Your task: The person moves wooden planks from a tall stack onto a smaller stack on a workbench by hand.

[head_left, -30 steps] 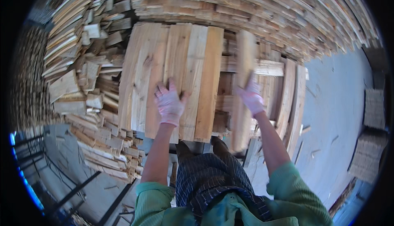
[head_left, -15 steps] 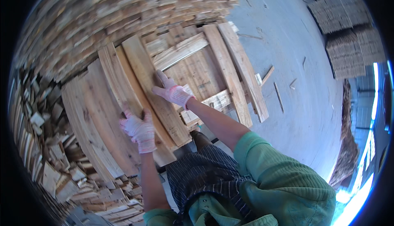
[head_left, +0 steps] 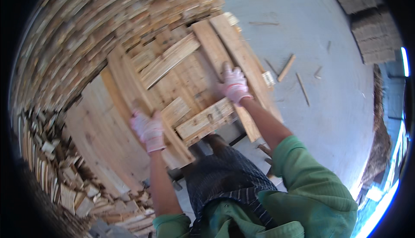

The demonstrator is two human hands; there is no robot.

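Both my hands wear white-and-pink knit gloves. My left hand (head_left: pixel 148 130) rests across a long plank (head_left: pixel 125 78) on the left of a wooden stack, its thumb apart from its fingers. My right hand (head_left: pixel 236 85) lies with fingers spread on the inner plank (head_left: pixel 212 41) of a pair at the right. The outer plank (head_left: pixel 246 58) runs beside it. Between my hands shows a recessed board surface (head_left: pixel 190 76), crossed by a short far batten (head_left: pixel 170 61) and a near batten (head_left: pixel 206 118). Motion blurs the fingertips.
A tall wall of stacked boards (head_left: pixel 108 17) stands beyond. Wide planks (head_left: pixel 101 130) lie left, above a heap of scrap wood (head_left: pixel 73 182). Loose sticks (head_left: pixel 286 67) lie on the grey floor (head_left: pixel 311 121). Bundled stacks (head_left: pixel 376 35) stand at the far right.
My right hand has moved right, from the left-hand planks to the right-hand pair. My left hand stays on the left side, now on the plank beside the recess. The view has shifted.
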